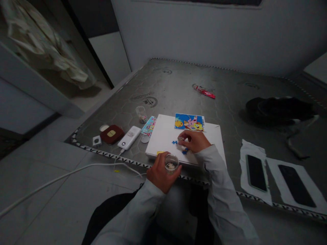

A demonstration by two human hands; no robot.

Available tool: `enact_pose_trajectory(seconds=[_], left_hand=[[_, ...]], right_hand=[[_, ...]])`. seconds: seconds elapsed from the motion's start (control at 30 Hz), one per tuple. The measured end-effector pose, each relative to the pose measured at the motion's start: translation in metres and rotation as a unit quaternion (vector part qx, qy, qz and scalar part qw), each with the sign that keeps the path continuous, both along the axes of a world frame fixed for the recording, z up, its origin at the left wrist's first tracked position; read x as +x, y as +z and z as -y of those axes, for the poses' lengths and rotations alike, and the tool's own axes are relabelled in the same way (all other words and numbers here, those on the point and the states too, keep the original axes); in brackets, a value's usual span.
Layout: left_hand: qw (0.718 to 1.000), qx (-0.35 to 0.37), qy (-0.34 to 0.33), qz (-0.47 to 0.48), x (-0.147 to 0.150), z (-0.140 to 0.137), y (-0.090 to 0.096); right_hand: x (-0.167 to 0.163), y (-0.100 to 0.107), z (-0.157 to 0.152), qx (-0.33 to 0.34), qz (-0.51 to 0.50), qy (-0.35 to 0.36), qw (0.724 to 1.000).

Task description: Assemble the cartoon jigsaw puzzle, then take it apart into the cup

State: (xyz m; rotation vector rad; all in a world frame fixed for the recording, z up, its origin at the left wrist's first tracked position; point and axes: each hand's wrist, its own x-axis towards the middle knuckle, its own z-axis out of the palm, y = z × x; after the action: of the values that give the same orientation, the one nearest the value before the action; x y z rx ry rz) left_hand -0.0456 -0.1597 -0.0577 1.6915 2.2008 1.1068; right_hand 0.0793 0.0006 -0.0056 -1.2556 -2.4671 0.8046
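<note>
My left hand (162, 172) is wrapped round a small clear cup (171, 160) with pale puzzle pieces inside, held at the near edge of a white box (163, 131). Over the box, my right hand (193, 140) pinches a small jigsaw puzzle piece (181, 139) between thumb and fingertips. A blue puzzle piece (174, 142) lies on the box just left of those fingertips. More blue pieces (185, 151) show partly under my right hand. Behind it, a picture card (189, 121) with colourful cartoon figures rests on the box's far part.
Left of the box are a second clear cup (142, 115) with pieces, a colourful card (149, 126), a round lid (145, 139), a cabled white power bank (129, 137) and a brown case (112, 134). To the right lie two phones (257, 172) on white sheets. A red wrapper (204, 91) lies farther back.
</note>
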Motion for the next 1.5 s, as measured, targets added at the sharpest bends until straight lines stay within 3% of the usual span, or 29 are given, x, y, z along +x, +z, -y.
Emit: enact_pose_trajectory(seconds=[0.1,0.2,0.3,0.43,0.53,0.6,0.67,0.77,0.9,1.2,1.33,1.5], left_hand=[[1.000,-0.004,0.005,0.021,0.000,-0.001,0.000],[1.000,-0.007,0.002,0.023,0.001,-0.001,-0.001],[1.000,-0.006,0.008,0.023,0.001,-0.001,-0.002],[0.999,-0.006,0.009,0.030,0.001,-0.001,-0.001],[0.999,0.000,0.007,0.032,0.000,-0.001,0.000],[0.999,0.000,0.004,0.034,-0.001,-0.001,0.001],[0.999,-0.004,0.003,0.036,-0.002,-0.001,0.002],[0.999,-0.003,0.008,0.037,-0.002,0.000,0.003],[0.999,0.006,0.010,0.033,-0.002,0.000,0.003],[0.999,0.009,0.009,0.032,-0.001,-0.001,0.002],[0.999,0.006,0.011,0.036,-0.001,-0.001,0.003],[1.000,-0.006,0.006,0.030,0.000,-0.001,0.002]], right_hand=[[0.006,0.017,0.009,-0.015,-0.023,0.031,0.999],[0.005,0.031,0.022,-0.040,-0.026,0.113,0.992],[-0.001,0.037,0.031,-0.053,0.021,0.176,0.983],[-0.005,0.038,0.033,-0.059,0.040,0.194,0.978],[-0.002,0.035,0.027,-0.041,0.011,0.170,0.984],[0.000,0.026,0.019,-0.002,-0.001,0.112,0.994],[-0.001,0.011,0.009,0.040,0.016,0.046,0.998],[-0.005,-0.015,-0.004,0.066,0.034,0.008,0.997],[-0.012,-0.032,-0.008,0.067,0.046,0.003,0.997],[-0.008,-0.029,-0.005,0.016,0.045,0.014,0.999],[-0.002,-0.030,-0.007,0.040,0.026,-0.003,0.999],[-0.006,-0.034,-0.006,0.060,0.017,0.033,0.998]])
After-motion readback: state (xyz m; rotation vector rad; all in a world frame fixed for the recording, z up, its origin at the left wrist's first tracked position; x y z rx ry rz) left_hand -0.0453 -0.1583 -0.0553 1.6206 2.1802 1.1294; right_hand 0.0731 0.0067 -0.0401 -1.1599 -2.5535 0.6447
